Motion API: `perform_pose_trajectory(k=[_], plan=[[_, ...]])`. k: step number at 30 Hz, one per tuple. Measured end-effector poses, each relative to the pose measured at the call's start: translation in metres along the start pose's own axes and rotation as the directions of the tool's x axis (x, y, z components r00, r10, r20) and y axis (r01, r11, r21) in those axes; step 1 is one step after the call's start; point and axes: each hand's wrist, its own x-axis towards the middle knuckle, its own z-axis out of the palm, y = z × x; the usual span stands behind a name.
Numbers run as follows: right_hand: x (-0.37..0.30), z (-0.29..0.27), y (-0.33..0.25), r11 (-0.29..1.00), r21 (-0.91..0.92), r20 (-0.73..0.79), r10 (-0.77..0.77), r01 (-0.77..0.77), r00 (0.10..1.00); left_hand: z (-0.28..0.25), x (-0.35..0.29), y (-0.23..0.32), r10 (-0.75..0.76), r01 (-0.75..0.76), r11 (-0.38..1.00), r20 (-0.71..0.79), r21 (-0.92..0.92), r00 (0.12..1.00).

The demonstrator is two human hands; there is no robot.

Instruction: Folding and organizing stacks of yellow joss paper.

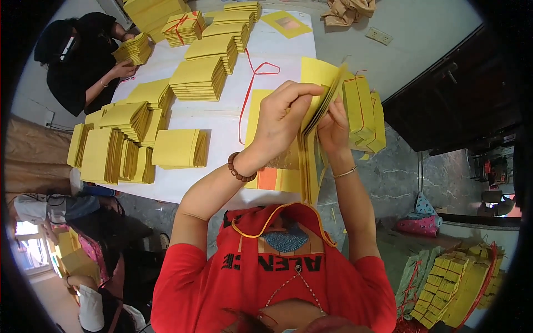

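Upright in front of my chest is a bundle of yellow paper sheets (pixel 307 161), its top edges fanned apart. My left hand (pixel 283 114), with a brown bead bracelet at the wrist, is closed with finger and thumb at the upper left edge of the sheets. On the far side, my right hand (pixel 333 125) is wrapped round the bundle's right face; its fingertips are partly hidden by the paper. Below my left wrist, a flat yellow sheet with a gold foil patch (pixel 285 160) lies on the white table (pixel 222 119), beside an orange piece (pixel 267 178).
Folded yellow paper stacks (pixel 198 77) line the table's left and far parts. A red ribbon (pixel 248 97) lies across the middle. Tied yellow bundles (pixel 358 111) stand off the table's right edge. At the far left, a person in black (pixel 83 61) handles another stack.
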Motion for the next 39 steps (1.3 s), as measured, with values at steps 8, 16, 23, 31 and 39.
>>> perform_pose_trajectory(k=[8,16,23,31,39], plan=[[-0.001,-0.002,0.000,0.999,0.038,-0.008,-0.009,0.010,1.000,-0.004,0.000,0.005,0.012,-0.043,0.974,0.135,0.224,0.991],[-0.001,-0.003,0.000,0.999,0.047,-0.004,0.001,-0.001,1.000,-0.004,0.000,-0.002,0.033,-0.062,0.980,0.155,0.191,0.987],[-0.001,-0.002,0.000,0.999,0.035,-0.044,0.001,0.001,0.999,-0.004,-0.004,-0.010,-0.102,0.085,0.991,0.178,0.099,0.979],[0.000,-0.010,0.004,0.998,0.051,-0.023,-0.021,0.022,1.000,-0.003,-0.006,-0.012,-0.135,0.143,0.989,0.202,-0.030,0.970],[0.000,-0.001,0.002,0.999,0.035,-0.034,0.004,-0.003,0.999,-0.006,-0.006,-0.008,-0.107,0.105,0.994,0.164,0.020,0.981]])
